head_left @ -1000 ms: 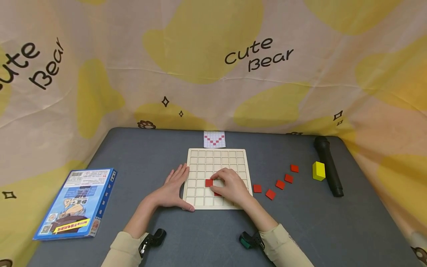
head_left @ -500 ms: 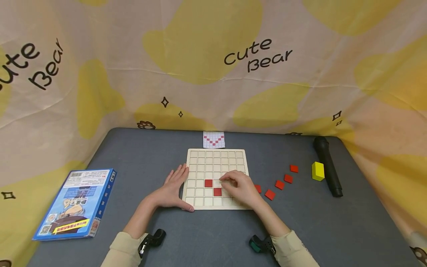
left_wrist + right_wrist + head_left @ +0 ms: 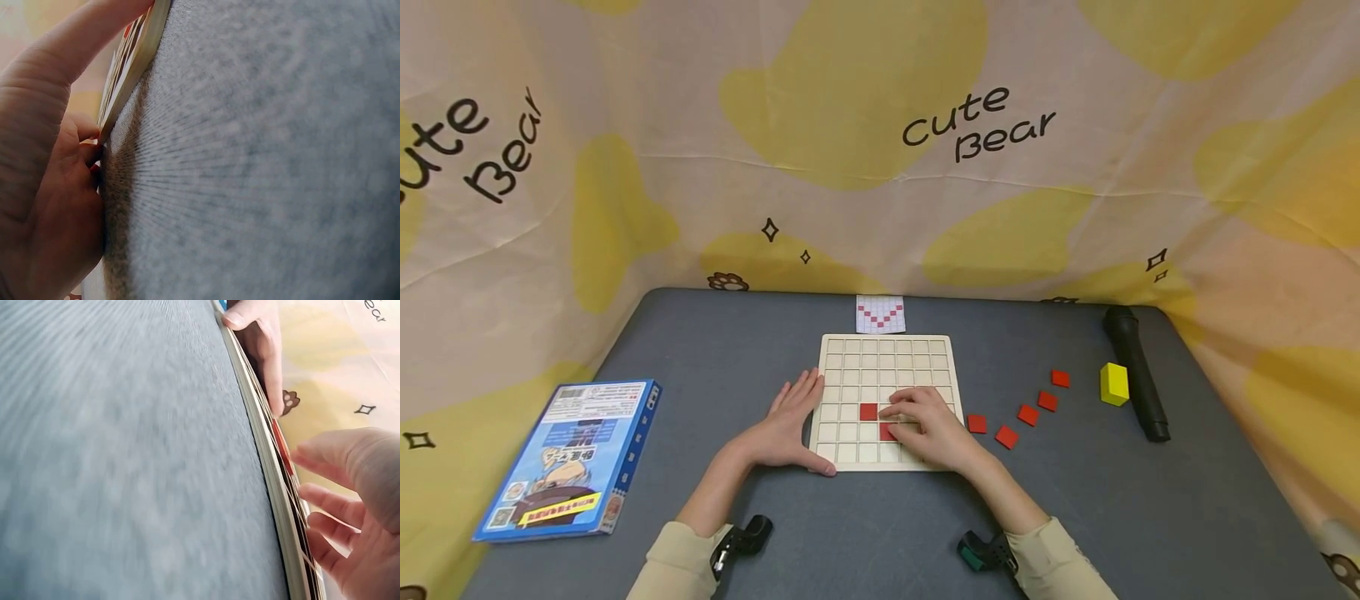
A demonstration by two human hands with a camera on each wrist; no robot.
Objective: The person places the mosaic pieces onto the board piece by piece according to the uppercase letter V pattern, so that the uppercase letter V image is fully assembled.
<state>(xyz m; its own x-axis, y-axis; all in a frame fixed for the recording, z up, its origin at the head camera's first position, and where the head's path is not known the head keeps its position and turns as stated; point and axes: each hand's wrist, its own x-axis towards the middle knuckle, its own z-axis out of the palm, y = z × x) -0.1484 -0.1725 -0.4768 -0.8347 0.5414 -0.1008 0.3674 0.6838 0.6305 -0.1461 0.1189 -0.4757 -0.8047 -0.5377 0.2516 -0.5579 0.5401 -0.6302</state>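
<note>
Two red tiles point(image 3: 868, 412) on board point(image 3: 887, 362); right grip point(image 3: 930, 428), loose, nothing visibly pinched, could nudge one; if straight-fingered left grip point(image 3: 787, 423) slips, board may shift

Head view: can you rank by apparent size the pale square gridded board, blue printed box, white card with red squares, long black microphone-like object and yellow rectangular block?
Largest to smallest:
1. Gridded board and blue box, too alike to rank
2. Black microphone-like object
3. White card
4. Yellow block
</note>
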